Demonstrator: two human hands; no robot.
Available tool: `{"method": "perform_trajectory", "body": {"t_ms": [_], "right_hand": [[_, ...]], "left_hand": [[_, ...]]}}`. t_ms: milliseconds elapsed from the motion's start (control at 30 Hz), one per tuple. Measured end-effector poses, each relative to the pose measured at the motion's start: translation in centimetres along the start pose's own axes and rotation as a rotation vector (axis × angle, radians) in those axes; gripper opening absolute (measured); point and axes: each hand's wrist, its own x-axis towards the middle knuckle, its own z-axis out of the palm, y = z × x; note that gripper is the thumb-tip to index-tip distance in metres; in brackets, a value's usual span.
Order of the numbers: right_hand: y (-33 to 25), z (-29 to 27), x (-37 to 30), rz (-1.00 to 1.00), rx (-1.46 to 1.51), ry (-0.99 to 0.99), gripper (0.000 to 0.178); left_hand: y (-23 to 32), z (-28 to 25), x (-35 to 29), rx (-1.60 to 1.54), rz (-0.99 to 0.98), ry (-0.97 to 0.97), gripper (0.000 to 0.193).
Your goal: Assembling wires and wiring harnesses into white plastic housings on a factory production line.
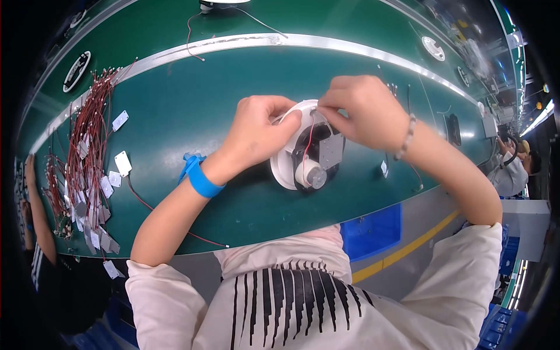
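Observation:
My left hand (256, 128) grips the rim of a round white plastic housing (283, 170), tilted up above the green bench. In the housing sit a black frame, a small round motor (314, 176) and a grey square plate (331, 150). A thin red wire (308, 144) climbs from the motor to the upper rim. There, the thumb and forefinger of my right hand (364, 111) are pinched on the wire's upper end; the tip itself is hidden by the fingers. A blue band circles my left wrist, a beaded bracelet my right.
A heap of red wires with small plates (90, 157) lies on the bench at left, one loose plate (122, 163) beside it. Further housings (433, 49) lie beyond the metal strip (245, 42). A blue bin (373, 233) stands below the edge. Other people are at both sides.

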Motion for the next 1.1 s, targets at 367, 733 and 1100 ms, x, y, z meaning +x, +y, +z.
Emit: {"method": "perform_trajectory", "body": {"t_ms": [367,733,1100], "right_hand": [[0.7,-1.1,3.0,0.224,0.242,-0.478,0.016],[0.1,-0.6,2.3,0.307,0.171,-0.250,0.014],[0.8,1.9,0.3,-0.063,0.272,0.187,0.008]], "left_hand": [[-0.2,0.1,0.1,0.070,0.049,0.009,0.028],[0.1,0.8,-0.1,0.094,0.106,0.060,0.026],[-1.1,0.8,0.0,-0.039,0.023,0.020,0.023]]}}
